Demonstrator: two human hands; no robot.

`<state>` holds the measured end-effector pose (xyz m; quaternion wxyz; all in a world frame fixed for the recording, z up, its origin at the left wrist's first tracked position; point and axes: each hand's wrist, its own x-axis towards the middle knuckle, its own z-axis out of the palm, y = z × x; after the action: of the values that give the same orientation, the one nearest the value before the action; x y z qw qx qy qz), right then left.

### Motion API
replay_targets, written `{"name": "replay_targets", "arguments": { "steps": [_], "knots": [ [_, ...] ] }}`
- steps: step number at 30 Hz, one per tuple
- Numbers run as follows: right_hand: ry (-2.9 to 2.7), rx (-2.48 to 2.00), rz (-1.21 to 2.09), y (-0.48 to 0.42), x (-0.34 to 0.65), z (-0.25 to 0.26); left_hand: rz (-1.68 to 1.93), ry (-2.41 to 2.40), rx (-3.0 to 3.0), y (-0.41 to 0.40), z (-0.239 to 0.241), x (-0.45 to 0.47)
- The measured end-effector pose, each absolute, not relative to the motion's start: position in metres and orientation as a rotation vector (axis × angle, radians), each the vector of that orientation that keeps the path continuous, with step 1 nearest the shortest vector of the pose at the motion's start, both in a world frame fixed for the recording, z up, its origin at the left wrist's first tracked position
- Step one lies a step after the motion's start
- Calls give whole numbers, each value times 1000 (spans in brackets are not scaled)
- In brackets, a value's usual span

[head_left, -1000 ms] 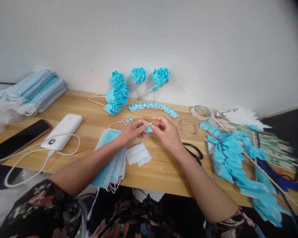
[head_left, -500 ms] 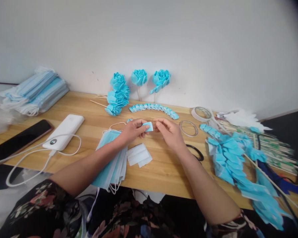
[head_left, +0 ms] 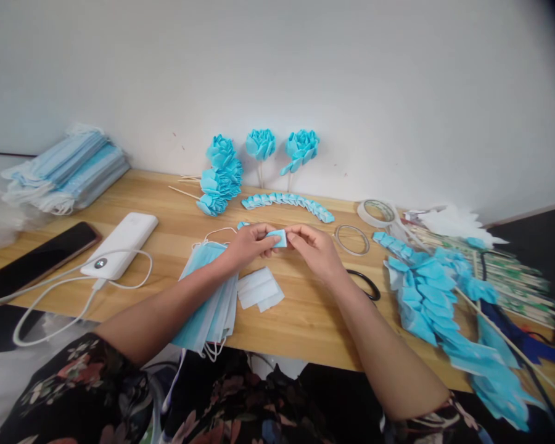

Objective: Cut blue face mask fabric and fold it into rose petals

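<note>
A small folded piece of blue mask fabric (head_left: 277,237) is held above the wooden table (head_left: 305,314). My left hand (head_left: 250,243) pinches it from the left. From the right, my right hand (head_left: 315,248) closes its fingertips on the same piece. Under my left forearm lies a pile of blue face masks (head_left: 208,302), with several white strips (head_left: 259,288) beside it. A curved row of folded blue pieces (head_left: 287,201) lies just beyond my hands.
Blue fabric flowers on sticks (head_left: 259,148) lean on the wall. At the left lie a mask stack (head_left: 65,169), a phone (head_left: 39,259) and a white power bank (head_left: 120,237) with its cable. At the right are tape rolls (head_left: 374,213), scissors (head_left: 363,285), folded blue pieces (head_left: 425,290) and sticks (head_left: 513,277).
My right fingertips drew slightly off the blue piece, then closed back on it. The piece has turned a little between my fingers. Both arms stay in place.
</note>
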<state>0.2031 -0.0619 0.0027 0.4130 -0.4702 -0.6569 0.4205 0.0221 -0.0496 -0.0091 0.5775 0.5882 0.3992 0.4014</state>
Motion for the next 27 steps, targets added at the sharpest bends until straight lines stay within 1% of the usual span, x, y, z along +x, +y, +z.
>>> {"name": "replay_targets", "arguments": {
  "steps": [10,18,27],
  "knots": [
    [-1638,-1231,1061,-61,202,1,914,915,1390,-49,-14,22],
    [-1650,-1162,1089,-62,202,5,928,959,1418,-48,-15,22],
    [-1631,-1192,1084,-59,202,-3,927,965,1485,-51,-13,23]
  ]
}}
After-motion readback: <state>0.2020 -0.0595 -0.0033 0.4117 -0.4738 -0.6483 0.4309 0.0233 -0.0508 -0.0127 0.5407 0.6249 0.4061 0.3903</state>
